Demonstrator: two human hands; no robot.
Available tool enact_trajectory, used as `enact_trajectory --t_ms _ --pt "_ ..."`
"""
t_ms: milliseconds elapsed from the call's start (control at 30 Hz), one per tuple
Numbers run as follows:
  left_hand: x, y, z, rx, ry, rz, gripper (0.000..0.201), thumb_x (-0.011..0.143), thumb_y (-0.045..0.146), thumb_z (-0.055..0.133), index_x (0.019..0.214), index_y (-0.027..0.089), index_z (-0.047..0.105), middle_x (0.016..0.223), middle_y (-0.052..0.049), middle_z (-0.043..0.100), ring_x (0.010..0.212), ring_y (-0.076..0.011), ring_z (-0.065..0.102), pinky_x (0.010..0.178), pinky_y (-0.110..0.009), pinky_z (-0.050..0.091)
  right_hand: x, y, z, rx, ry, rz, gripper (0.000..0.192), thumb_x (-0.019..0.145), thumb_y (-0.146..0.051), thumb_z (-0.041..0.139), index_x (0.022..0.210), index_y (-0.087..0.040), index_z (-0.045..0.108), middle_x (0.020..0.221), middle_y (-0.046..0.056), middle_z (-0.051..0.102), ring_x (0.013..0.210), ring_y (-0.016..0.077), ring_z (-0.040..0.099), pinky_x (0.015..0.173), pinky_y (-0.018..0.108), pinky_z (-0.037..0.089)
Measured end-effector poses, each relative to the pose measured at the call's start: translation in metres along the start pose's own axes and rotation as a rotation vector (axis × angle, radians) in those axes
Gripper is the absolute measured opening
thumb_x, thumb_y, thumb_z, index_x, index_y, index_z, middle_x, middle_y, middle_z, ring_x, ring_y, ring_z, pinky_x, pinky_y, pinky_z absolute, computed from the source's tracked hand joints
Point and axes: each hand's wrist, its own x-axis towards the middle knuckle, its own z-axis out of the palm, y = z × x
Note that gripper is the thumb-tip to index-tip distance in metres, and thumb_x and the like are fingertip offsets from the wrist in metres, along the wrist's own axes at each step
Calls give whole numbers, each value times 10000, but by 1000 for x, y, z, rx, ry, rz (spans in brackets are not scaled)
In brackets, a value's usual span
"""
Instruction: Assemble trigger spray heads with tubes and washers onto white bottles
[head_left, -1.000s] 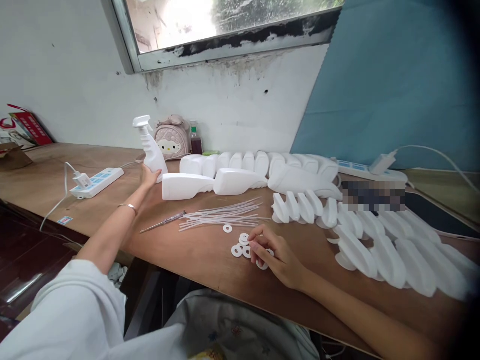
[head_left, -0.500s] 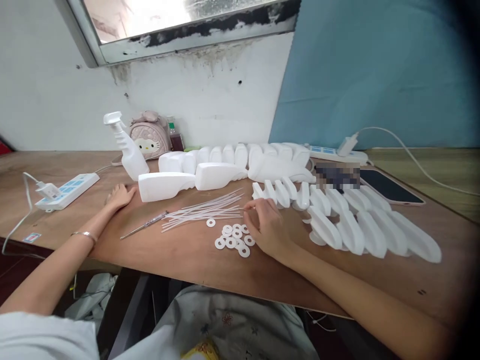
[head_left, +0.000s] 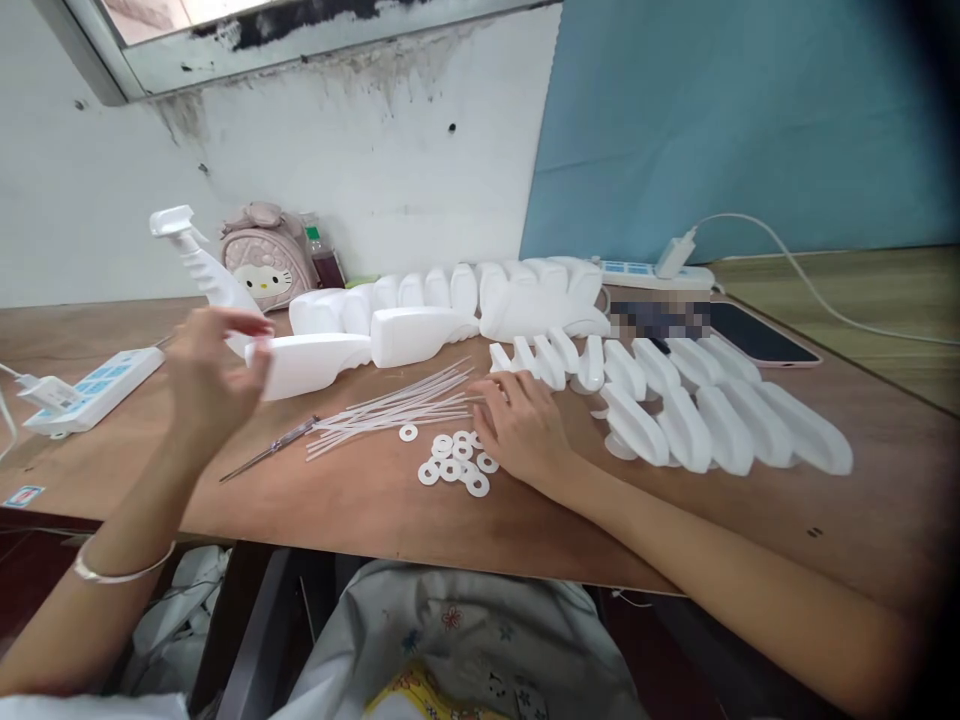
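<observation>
Raised above the tabletop, my left hand (head_left: 214, 375) has its thumb and fingers apart with nothing between them, slightly blurred. It is in front of a white spray bottle (head_left: 217, 285) standing upright with its trigger head on. My right hand (head_left: 521, 425) rests on the table with its fingers loosely spread, beside a pile of white ring washers (head_left: 450, 470). Its fingertips lie by the right ends of thin white tubes (head_left: 397, 405). Left of the tubes lies a thin screwdriver-like metal tool (head_left: 271, 447). White bottles (head_left: 420, 337) lie on their sides behind.
Rows of white trigger-head shells (head_left: 709, 425) lie to the right, with a phone (head_left: 765, 335) behind them. Power strips stand at the left (head_left: 97, 390) and at the back right (head_left: 645, 275). A pink pouch (head_left: 262, 260) and a small green-capped bottle (head_left: 325, 262) are by the wall.
My left hand has lifted off the table and come nearer, its fingers now apart in front of the spray bottle. My right hand has stayed by the washers, flattening a little. The camera view has shifted.
</observation>
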Motion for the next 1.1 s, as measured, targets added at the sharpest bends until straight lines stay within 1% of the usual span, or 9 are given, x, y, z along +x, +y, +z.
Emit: enact_trajectory --t_ms 33,100,133,233,367,533,800,967,1100 --pt "2 25 3 -82 -110 148 152 789 252 461 871 169 558 843 -33 607 829 -160 553 803 -294 418 1 1 -1 -54 4 30 199 822 -172 427 971 -135 554 1015 121 538 916 261 437 756 357 354" --pt "2 64 14 -259 -499 557 170 816 243 446 899 180 580 855 -36 618 828 -150 552 782 -276 398 2 6 -3 -162 0 87 232 820 -185 433 1015 -133 549 1072 144 523 949 295 421 742 381 338" --pt "1 79 21 -296 -649 693 172 824 257 458 910 191 593 876 -36 621 842 -152 548 778 -276 383 2 9 -3 -203 -8 109 239 822 -192 433 1021 -131 551 1068 153 527 949 306 419 730 387 330" --pt "-6 100 45 -336 -838 816 199 843 298 483 980 218 604 933 -33 620 877 -160 534 748 -277 349 3 16 -2 -245 -40 121 214 832 -201 425 960 -121 577 926 155 578 922 313 425 707 392 311" --pt "-17 94 67 -370 -874 730 235 868 283 452 1047 237 597 1020 -39 597 899 -162 511 751 -281 327 2 19 2 -186 -40 96 194 842 -188 427 905 -134 602 781 126 604 894 296 444 709 385 317" --pt "-25 85 79 -442 -881 711 229 870 290 456 1031 217 602 1047 -47 585 909 -174 483 774 -295 302 4 20 0 -67 55 102 166 827 -184 477 956 -128 565 898 114 596 877 256 484 745 359 382" --pt "-31 83 86 -577 -879 532 158 862 294 471 895 176 571 887 -37 586 854 -169 495 748 -282 308 2 10 0 546 280 142 199 791 -186 586 935 -206 450 889 43 527 863 175 533 745 306 453" --pt "-32 81 88 -698 -839 437 111 832 234 507 861 153 577 851 -62 555 808 -173 494 717 -275 348 0 7 2 851 206 338 181 800 -191 574 953 -216 481 978 52 497 895 163 530 707 273 452" --pt "-29 81 87 -788 -738 484 159 858 176 462 764 166 590 737 -39 558 708 -143 488 669 -260 336 2 5 1 1120 -61 518 76 823 -251 553 888 -217 535 957 30 504 747 114 527 624 216 432"
